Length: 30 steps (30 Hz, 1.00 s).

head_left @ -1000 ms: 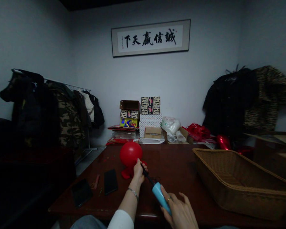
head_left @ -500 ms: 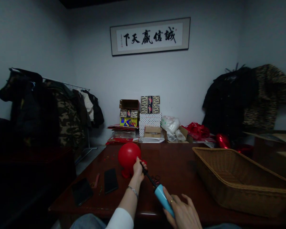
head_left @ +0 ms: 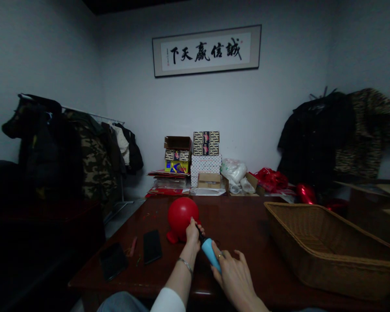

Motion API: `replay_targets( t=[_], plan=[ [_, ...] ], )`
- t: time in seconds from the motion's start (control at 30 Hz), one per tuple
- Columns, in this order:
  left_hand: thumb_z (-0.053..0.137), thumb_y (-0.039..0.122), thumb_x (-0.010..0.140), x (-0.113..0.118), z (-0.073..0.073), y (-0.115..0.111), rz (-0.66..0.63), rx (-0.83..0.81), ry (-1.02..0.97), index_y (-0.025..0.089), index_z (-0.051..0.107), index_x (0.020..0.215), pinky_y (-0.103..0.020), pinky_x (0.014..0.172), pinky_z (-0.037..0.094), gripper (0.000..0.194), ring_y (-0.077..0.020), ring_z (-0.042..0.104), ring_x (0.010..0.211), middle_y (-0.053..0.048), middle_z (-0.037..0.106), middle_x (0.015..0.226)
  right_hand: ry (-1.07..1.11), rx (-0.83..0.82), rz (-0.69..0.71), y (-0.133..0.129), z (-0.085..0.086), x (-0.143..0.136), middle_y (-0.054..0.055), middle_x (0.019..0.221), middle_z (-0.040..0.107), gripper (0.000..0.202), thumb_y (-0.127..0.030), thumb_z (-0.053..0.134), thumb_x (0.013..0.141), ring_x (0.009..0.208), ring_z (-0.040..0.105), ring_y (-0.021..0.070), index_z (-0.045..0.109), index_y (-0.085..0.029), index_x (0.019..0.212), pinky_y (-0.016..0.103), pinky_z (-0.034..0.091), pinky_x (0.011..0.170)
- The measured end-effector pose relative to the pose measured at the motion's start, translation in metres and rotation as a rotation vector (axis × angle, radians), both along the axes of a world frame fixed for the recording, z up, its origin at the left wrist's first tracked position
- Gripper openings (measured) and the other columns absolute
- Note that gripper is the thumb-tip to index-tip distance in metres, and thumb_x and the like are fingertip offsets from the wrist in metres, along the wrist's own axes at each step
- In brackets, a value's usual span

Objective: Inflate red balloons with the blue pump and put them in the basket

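In the head view, one red balloon (head_left: pixel 181 217) looks well filled but not yet off the pump (head_left: pixel 209 251). The left hand (head_left: pixel 193 233) pinches near its neck; the right hand (head_left: pixel 233 269), partly curled, holds that one blue pump. One table (head_left: pixel 240 223) bears two dark flat objects (head_left: pixel 152 246) and one basket (head_left: pixel 338 268).

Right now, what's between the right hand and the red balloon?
In the head view: the blue pump, then the left hand, up against the balloon.

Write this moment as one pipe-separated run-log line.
left hand: holding red balloon at nozzle end of blue balloon pump | right hand: holding pump barrel | table: wicker basket at right
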<state>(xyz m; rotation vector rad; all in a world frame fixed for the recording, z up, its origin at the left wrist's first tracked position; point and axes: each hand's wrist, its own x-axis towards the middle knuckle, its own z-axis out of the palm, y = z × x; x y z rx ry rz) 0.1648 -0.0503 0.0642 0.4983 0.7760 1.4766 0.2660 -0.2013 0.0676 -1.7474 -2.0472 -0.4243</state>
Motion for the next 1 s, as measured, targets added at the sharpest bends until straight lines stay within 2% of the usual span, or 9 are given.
replay_targets(
  t=[0.23,0.37,0.47,0.67,1.0],
  plan=[
    [0.053,0.053,0.078,-0.018,0.001,0.01,0.049,0.009,0.0,0.019,0.039,0.065,-0.017,0.034,0.029,0.038,-0.0063,0.037,0.033,0.007,0.04,0.044,0.041,0.03,0.108,-0.019,-0.018,0.02,0.002,0.092,0.064,0.058,-0.024,0.05,0.079,0.073,0.062,0.0159,0.035,-0.027,0.134,0.039,0.026,0.091],
    [0.052,0.05,0.08,-0.029,0.005,0.019,0.074,0.022,0.0,0.019,0.04,0.066,-0.017,0.034,0.029,0.036,-0.0069,0.037,0.032,0.007,0.039,0.043,0.04,0.095,0.151,-0.029,-0.033,0.04,0.0,0.096,0.065,0.059,-0.026,0.053,0.076,0.073,0.062,0.0151,0.037,-0.029,0.133,0.038,0.027,0.09],
    [0.048,0.045,0.084,-0.031,0.009,0.021,0.076,0.034,-0.004,0.019,0.039,0.066,-0.018,0.034,0.029,0.033,-0.0071,0.037,0.032,0.007,0.039,0.042,0.031,0.106,0.188,-0.034,-0.036,0.05,0.0,0.097,0.065,0.054,-0.029,0.053,0.076,0.073,0.063,0.0148,0.041,-0.032,0.129,0.036,0.028,0.089],
    [0.043,0.044,0.086,-0.019,0.013,0.014,0.068,0.03,0.017,0.02,0.038,0.066,-0.018,0.035,0.029,0.032,-0.007,0.037,0.032,0.007,0.039,0.042,0.05,0.009,0.158,-0.034,-0.027,0.046,0.001,0.097,0.064,0.056,-0.026,0.05,0.078,0.072,0.061,0.0139,0.037,-0.031,0.132,0.038,0.026,0.091],
    [0.045,0.049,0.084,0.003,0.002,-0.001,0.012,-0.017,0.029,0.019,0.039,0.064,-0.019,0.036,0.03,0.036,-0.0072,0.038,0.034,0.005,0.042,0.042,0.013,-0.071,0.023,-0.009,0.006,0.011,0.004,0.092,0.064,0.055,-0.024,0.049,0.08,0.074,0.061,0.0163,0.038,-0.026,0.133,0.039,0.025,0.091]
  ],
)
